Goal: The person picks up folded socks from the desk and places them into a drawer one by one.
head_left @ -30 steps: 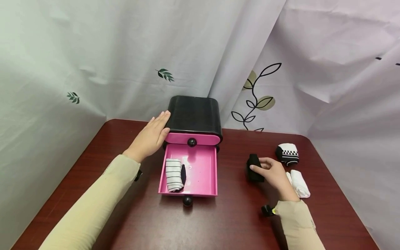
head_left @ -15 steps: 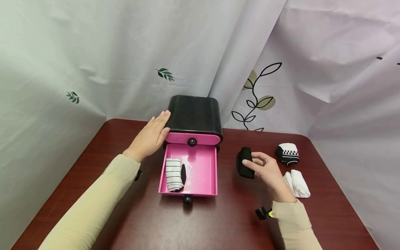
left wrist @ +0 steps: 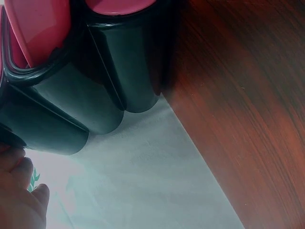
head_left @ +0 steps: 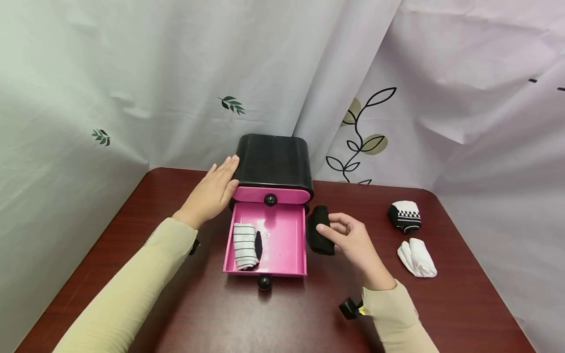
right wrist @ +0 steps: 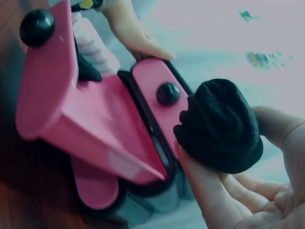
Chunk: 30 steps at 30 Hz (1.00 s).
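Observation:
My right hand (head_left: pixel 353 241) pinches a rolled black sock (head_left: pixel 321 231) between thumb and fingers, just right of the pulled-out pink drawer (head_left: pixel 282 250). In the right wrist view the sock (right wrist: pixel 221 126) shows as a bunched roll held at its sides. My left hand (head_left: pixel 212 190) lies with straight fingers against the upper left side of the black drawer unit (head_left: pixel 273 159). Inside the drawer, along its left wall, lies a folded white sock with dark stripes (head_left: pixel 244 245), a black part showing beside it.
On the right of the table (head_left: pixel 282 323) sit a rolled black-and-white checked sock (head_left: pixel 405 216) and a folded pair of white socks (head_left: pixel 417 258). The drawer's black knob (head_left: pixel 265 282) juts toward the front. A pale curtain (head_left: pixel 194 73) hangs behind the table.
The right hand has carried the black sock leftward from beside the white socks to the drawer's right edge. The left hand stays against the drawer unit.

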Motion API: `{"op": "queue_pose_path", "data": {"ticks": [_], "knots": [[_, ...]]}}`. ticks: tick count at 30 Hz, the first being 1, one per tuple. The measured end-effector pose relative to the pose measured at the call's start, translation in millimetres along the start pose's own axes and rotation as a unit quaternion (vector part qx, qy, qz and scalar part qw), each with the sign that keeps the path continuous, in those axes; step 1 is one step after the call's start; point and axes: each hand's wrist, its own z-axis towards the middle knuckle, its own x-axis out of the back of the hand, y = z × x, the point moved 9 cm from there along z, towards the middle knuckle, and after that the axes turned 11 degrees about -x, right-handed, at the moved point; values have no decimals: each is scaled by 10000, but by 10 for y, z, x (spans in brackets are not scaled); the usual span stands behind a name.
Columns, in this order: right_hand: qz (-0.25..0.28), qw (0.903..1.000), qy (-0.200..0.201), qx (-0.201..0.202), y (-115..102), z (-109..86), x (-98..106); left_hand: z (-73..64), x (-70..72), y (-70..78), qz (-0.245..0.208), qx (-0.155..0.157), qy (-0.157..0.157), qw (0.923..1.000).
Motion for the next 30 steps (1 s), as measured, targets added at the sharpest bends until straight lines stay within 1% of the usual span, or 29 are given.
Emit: {"op": "queue_pose_path", "data": {"ticks": [4,7,10,15,18,21,25,27,30], "knots": [[128,9997,-191,-72,2,14,-185,4,-6,-1,7,2,-15,10000],[166,9995,-257,-123,12,25,-306,5,-13,0,11,14,-37,10000],[57,9998,-177,-90,15,39,-394,2,-11,5,8,-7,-11,10000],[-260,9995,26,173,-24,45,-516,-10,14,19,1,-63,105,9999],[-537,9979,120,333,-55,51,-584,-13,25,19,7,-79,145,9999],[-1078,9919,357,569,-103,55,-645,-12,30,18,25,-86,158,9998],[-1898,9752,642,941,-167,56,-738,-7,27,18,-12,-93,165,9998],[-2150,9692,638,1017,-172,66,-789,-7,18,13,-17,-90,160,9998],[-2355,9653,586,961,-140,90,-848,-11,10,9,-8,-90,165,9998]]}}
